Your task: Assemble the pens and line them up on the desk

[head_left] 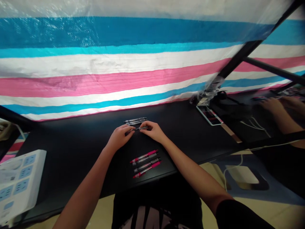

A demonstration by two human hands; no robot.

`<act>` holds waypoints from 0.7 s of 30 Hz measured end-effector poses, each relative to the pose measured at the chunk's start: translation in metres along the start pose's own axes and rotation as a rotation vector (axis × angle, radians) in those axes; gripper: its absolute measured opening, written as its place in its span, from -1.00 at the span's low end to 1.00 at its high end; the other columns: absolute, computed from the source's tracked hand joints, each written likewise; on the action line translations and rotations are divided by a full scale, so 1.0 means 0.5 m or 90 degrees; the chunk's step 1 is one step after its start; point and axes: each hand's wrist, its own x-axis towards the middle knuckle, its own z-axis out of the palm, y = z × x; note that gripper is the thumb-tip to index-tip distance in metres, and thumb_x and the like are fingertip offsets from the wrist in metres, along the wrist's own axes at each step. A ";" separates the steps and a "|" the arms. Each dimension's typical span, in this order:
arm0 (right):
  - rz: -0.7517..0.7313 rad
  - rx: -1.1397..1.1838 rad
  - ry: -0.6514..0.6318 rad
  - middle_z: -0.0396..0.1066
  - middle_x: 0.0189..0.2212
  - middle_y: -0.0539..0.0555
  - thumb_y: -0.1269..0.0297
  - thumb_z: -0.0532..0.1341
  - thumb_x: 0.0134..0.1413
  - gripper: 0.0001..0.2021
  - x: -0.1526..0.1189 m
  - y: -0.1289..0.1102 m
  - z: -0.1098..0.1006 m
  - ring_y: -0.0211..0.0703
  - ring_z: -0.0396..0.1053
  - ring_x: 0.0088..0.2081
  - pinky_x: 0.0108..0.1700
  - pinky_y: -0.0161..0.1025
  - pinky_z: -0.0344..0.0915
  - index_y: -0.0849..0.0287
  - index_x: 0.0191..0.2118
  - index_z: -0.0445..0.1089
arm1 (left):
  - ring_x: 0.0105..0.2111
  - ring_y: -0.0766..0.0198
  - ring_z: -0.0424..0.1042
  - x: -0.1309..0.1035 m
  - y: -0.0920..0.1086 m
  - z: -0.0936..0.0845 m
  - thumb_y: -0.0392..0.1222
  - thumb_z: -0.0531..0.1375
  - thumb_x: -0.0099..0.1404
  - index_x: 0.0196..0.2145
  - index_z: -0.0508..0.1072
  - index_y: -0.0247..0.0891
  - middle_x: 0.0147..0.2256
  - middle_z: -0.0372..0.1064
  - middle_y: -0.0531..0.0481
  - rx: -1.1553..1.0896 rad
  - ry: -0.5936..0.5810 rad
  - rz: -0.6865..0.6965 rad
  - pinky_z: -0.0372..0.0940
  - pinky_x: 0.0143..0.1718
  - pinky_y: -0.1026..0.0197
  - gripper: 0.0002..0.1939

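Note:
Close together over the black table [78,149], my left hand [121,136] and my right hand [153,131] meet at a slim pen [144,128]. Its grey barrel is pinched between my right thumb and fingers. A thin end of it reaches the closed fingertips of my left hand, which hide most of that side. Just beyond my hands lie several dark-and-clear pens [135,121] side by side. Nearer to me is a slanted row of several pens, among them a red pen [144,156], a grey pen [145,166] and another red pen [147,169].
A white power strip [39,178] stands at the left. At the right lie a phone [209,115] and clear plastic wrapping [207,95], near a black frame bar [247,51]. Another person's hands [274,105] are at the far right. A striped sheet [107,86] hangs behind the table.

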 end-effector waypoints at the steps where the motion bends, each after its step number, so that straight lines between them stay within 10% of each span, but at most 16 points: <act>1: -0.002 -0.006 -0.003 0.55 -0.28 0.06 0.17 0.43 -0.01 -0.80 -0.001 -0.003 0.001 -0.11 0.48 -0.27 -0.13 -0.14 0.41 0.12 -0.28 0.54 | -0.25 0.16 0.55 0.000 0.001 0.000 -0.19 0.23 0.41 -0.10 0.63 -0.19 -0.22 0.58 -0.09 -0.003 -0.004 0.002 0.41 -0.16 0.16 -0.81; 11: 0.067 -0.016 -0.091 0.53 -0.47 0.04 0.03 0.35 0.13 -0.74 -0.005 -0.012 0.001 -0.13 0.47 -0.41 -0.24 -0.17 0.39 0.14 -0.31 0.55 | -0.31 0.22 0.53 0.000 0.008 0.008 -0.18 0.23 0.40 -0.14 0.61 -0.18 -0.25 0.57 -0.05 -0.031 -0.031 0.013 0.39 -0.23 0.21 -0.84; 16: 0.030 -0.037 -0.068 0.54 -0.20 0.07 0.12 0.42 0.01 -0.58 -0.002 -0.011 -0.011 -0.16 0.45 -0.31 -0.22 -0.20 0.36 0.09 0.00 0.46 | -0.30 0.21 0.52 -0.001 0.007 0.006 -0.18 0.21 0.41 -0.12 0.60 -0.19 -0.25 0.56 -0.06 -0.014 -0.004 -0.009 0.39 -0.24 0.21 -0.83; 21: 0.026 -0.037 -0.050 0.49 -0.38 0.02 0.14 0.33 0.10 -0.82 0.004 -0.010 -0.031 -0.16 0.40 -0.36 -0.25 -0.20 0.30 0.13 -0.25 0.48 | -0.33 0.23 0.51 0.000 -0.002 0.000 -0.16 0.22 0.41 -0.13 0.60 -0.19 -0.25 0.56 -0.05 -0.004 -0.002 -0.018 0.40 -0.25 0.21 -0.83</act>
